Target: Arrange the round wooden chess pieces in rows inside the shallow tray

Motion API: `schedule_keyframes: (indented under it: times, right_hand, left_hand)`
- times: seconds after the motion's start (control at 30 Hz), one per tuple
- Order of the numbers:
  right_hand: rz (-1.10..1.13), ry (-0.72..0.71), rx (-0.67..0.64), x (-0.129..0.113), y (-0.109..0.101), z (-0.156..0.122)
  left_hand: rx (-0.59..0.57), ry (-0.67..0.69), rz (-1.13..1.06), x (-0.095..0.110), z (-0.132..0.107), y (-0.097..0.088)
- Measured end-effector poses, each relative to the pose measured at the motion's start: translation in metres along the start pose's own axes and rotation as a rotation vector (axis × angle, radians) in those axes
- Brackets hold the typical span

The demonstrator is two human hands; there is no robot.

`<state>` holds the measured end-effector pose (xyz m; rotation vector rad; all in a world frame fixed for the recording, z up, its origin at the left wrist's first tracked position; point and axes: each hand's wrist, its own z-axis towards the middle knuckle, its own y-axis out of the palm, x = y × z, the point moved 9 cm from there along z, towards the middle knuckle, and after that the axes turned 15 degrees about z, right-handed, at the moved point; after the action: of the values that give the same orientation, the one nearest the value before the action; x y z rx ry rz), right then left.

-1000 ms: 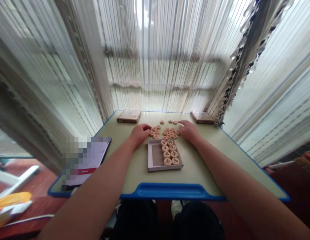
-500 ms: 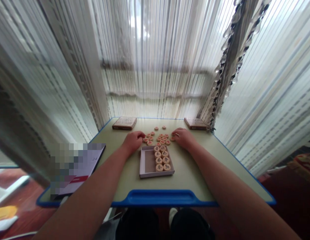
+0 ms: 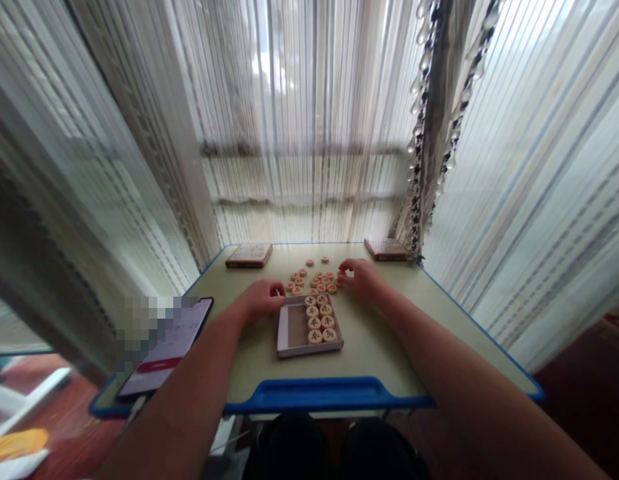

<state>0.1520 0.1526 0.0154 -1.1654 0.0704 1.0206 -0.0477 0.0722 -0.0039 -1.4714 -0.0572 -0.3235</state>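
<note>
over the desk (image 3: 374,340), our left hand (image 3: 262,299) curls by the box (image 3: 284,331), our right hand (image 3: 363,277) bends beside the red-marked discs (image 3: 322,288); we cannot tell whether either holds anything.

Red-marked discs (image 3: 332,289) lie scattered beyond the box (image 3: 284,333) holding black-marked discs (image 3: 314,323).

Forearms (image 3: 202,383) stretched forward; left hand (image 3: 260,298) curled, right hand's (image 3: 363,277) fingers (image 3: 346,266) bent
</note>
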Motion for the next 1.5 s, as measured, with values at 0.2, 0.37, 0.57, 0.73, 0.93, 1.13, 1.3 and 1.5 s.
schedule_keyframes:
  times: [0.2,0.37,0.57,0.73,0.93,1.13,1.3,1.5]
  right_hand:
    - [0.225,-0.309,-0.067,-0.095,0.018,-0.02]
    - [0.191,-0.408,-0.243,-0.114,0.035,-0.033]
    - [0.196,-0.413,-0.301,-0.113,0.035,-0.035]
    - [0.161,-0.428,-0.401,-0.129,0.044,-0.041]
    - [0.064,-0.47,-0.433,-0.132,0.053,-0.044]
    - [0.003,-0.482,-0.425,-0.131,0.054,-0.042]
    - [-0.049,-0.438,-0.39,-0.131,0.052,-0.039]
    - [-0.015,-0.433,-0.384,-0.13,0.048,-0.038]
  left_hand:
    - [-0.047,-0.052,-0.266,0.0,0.002,0.008]
    - [-0.104,-0.066,-0.356,0.006,0.002,0.018]
    - [-0.212,-0.057,-0.542,0.014,0.003,0.034]
    - [-0.277,-0.05,-0.672,0.019,0.005,0.04]
    - [-0.333,-0.049,-0.732,0.02,0.009,0.044]
    - [-0.422,-0.053,-0.768,0.022,0.012,0.051]
    - [-0.422,-0.062,-0.782,0.025,0.012,0.05]
    - [-0.418,-0.068,-0.765,0.026,0.01,0.047]
